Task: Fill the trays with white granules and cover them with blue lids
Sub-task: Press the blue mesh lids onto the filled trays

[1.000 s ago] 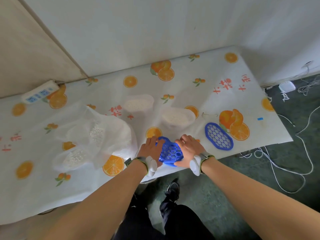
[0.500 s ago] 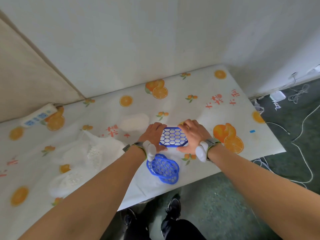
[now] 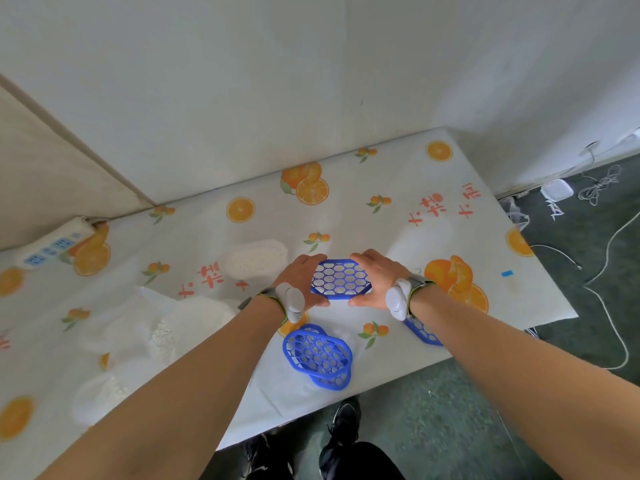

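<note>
left hand, right hand, both gripping blue lid

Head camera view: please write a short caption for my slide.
Both hands, left and right, press a blue honeycomb lid onto a granule-filled tray; spare blue lids lie nearer the table edge.

head-worn wide-angle view, looking steeply down over table, near hands, wall behind
</note>
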A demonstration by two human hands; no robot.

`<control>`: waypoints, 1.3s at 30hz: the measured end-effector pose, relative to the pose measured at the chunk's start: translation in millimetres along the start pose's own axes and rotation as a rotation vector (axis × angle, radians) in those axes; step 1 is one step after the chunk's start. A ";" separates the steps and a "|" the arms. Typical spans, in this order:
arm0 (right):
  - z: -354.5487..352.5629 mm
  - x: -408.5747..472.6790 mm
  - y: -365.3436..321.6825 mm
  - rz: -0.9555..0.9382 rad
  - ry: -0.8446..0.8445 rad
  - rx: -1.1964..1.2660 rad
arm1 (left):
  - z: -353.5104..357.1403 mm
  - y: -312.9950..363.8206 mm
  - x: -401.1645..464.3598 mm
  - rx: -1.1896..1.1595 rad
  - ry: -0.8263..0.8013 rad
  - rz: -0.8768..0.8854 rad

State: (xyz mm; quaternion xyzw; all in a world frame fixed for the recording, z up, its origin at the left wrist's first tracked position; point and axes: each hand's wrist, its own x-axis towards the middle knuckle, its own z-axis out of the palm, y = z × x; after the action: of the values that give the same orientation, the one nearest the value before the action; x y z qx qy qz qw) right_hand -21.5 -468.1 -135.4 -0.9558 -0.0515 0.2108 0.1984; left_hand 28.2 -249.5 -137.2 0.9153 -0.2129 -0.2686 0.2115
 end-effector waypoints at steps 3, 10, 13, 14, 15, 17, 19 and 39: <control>-11.3 5.3 12.1 0.007 -0.025 0.004 | 3.6 11.1 8.2 -0.003 0.019 0.002; -18.4 8.3 17.6 0.052 -0.056 -0.018 | 7.3 13.4 13.1 -0.051 0.048 -0.027; -18.0 7.3 13.5 0.070 -0.052 -0.055 | 8.7 13.3 11.2 -0.085 0.051 -0.036; -18.5 4.1 10.9 0.071 -0.058 -0.057 | 8.1 14.9 8.5 -0.092 0.041 -0.039; -19.6 4.1 11.2 0.075 -0.058 -0.045 | 6.2 16.0 10.9 -0.088 0.030 -0.037; -18.2 -5.4 6.3 0.087 -0.034 -0.013 | 4.3 18.2 4.9 -0.042 0.015 -0.028; -11.3 -18.2 0.3 0.115 0.044 0.015 | 6.4 18.9 -6.0 0.017 0.035 -0.017; 134.8 -77.5 -82.4 0.111 -0.127 -0.088 | 88.9 -47.0 -109.5 0.220 -0.230 -0.127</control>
State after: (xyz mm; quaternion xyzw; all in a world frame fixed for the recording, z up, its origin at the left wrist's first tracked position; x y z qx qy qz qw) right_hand -150.0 -358.5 -185.0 -0.9496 -0.0202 0.2792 0.1408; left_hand -94.3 -180.1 -184.9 0.9078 -0.2055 -0.3595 0.0668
